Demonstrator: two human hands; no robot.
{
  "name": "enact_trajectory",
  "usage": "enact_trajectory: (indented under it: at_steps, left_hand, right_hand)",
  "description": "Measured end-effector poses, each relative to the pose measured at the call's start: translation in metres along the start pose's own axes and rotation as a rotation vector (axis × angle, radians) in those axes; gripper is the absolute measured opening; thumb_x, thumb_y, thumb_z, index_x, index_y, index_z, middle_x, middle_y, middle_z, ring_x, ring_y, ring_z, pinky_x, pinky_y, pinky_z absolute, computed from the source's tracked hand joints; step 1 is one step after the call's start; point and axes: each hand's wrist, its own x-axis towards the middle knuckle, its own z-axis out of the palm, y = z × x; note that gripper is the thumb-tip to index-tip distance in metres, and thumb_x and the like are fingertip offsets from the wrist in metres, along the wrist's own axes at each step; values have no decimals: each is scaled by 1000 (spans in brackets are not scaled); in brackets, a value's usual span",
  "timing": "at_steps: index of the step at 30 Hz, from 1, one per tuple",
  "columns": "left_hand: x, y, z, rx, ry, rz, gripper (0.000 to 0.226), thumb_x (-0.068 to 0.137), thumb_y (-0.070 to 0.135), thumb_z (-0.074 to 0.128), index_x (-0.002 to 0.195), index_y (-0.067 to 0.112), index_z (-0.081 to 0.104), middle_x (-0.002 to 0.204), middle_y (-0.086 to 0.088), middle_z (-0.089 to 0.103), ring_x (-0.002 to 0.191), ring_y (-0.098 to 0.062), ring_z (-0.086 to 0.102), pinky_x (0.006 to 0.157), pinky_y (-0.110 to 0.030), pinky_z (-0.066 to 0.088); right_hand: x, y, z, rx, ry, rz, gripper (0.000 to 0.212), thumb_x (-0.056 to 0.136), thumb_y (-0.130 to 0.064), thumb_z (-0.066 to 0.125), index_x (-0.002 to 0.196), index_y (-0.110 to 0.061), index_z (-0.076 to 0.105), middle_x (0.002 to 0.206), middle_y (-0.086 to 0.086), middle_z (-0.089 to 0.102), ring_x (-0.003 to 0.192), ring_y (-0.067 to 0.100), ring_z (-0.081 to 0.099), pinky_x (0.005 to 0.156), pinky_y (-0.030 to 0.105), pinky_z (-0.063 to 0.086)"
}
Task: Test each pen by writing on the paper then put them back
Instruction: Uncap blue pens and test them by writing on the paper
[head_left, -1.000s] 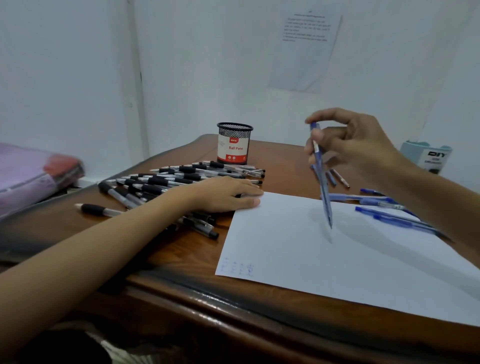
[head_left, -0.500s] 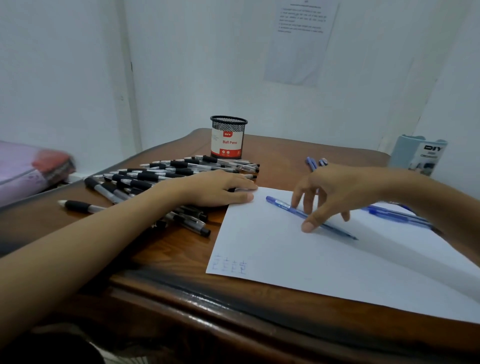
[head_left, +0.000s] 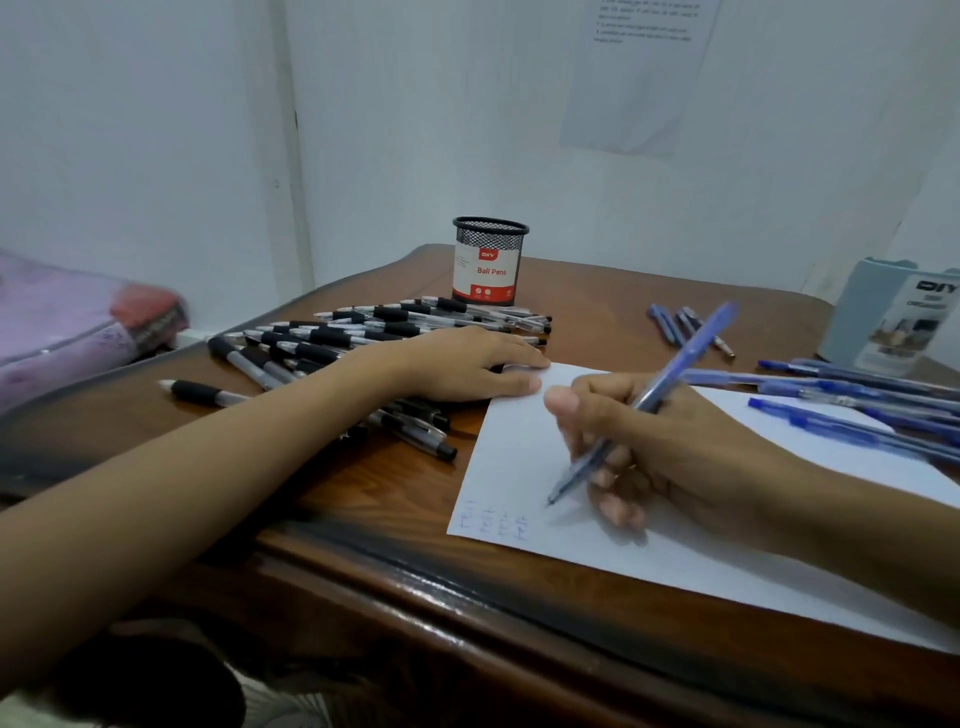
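A white sheet of paper (head_left: 701, 545) lies on the wooden desk, with several small blue marks at its near left corner. My right hand (head_left: 654, 452) grips a blue pen (head_left: 680, 364) in a writing hold, its tip just touching or hovering over the paper right of the marks. My left hand (head_left: 467, 364) lies flat, fingers straight, pressing the paper's far left corner. A pile of black-grip pens (head_left: 358, 338) lies under and behind that hand. More blue pens (head_left: 857, 410) lie to the right, partly on the paper.
A black mesh pen cup (head_left: 488, 262) labelled Ball Pens stands at the back of the desk (head_left: 363, 509). A pale blue organiser box (head_left: 883, 322) stands at the far right. Three pens (head_left: 675, 325) lie near it. Pink bedding (head_left: 62, 322) lies off the desk's left.
My right hand laid the blue pen on the paper, took it up again in a writing hold and brought its tip down near the marks. My left hand stayed put.
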Motion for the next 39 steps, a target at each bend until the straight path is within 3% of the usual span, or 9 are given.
enact_trajectory:
  at_steps: [5, 13, 24, 32, 39]
  left_hand:
    - [8, -10, 12, -42, 46, -73, 55, 89, 51, 35, 139, 28, 41, 144, 5, 41, 132, -14, 38, 111, -37, 29]
    - [8, -9, 12, -85, 38, -72, 50, 92, 45, 39, 139, 29, 41, 144, 6, 41, 131, -12, 38, 110, -33, 29]
    - [5, -7, 11, -90, 43, -84, 50, 92, 45, 38, 140, 30, 39, 145, 7, 40, 132, -12, 37, 111, -33, 28]
    - [5, -6, 11, -86, 45, -87, 49, 93, 44, 39, 140, 30, 39, 144, 7, 41, 132, -12, 37, 111, -32, 28]
    - [3, -4, 9, -80, 45, -84, 48, 94, 44, 38, 140, 30, 40, 144, 7, 41, 131, -11, 37, 111, -32, 27]
  right_hand:
    - [0, 0, 14, -94, 0, -192, 27, 67, -30, 66, 51, -13, 53, 45, 1, 55, 38, 9, 50, 39, 15, 42]
    - [1, 8, 16, -112, 141, -226, 34, 82, -10, 59, 51, -10, 46, 42, 1, 47, 36, 8, 45, 37, 14, 39]
    - [1, 7, 17, -127, 142, -213, 29, 75, -9, 55, 49, -11, 42, 39, 1, 44, 34, 6, 42, 37, 13, 37]
    - [2, 7, 17, -109, 173, -198, 38, 82, -9, 57, 46, -16, 45, 39, 0, 47, 34, 8, 44, 37, 13, 38]
    - [3, 7, 17, -120, 164, -169, 33, 80, -7, 57, 50, -10, 44, 40, 1, 47, 34, 6, 44, 37, 13, 39]
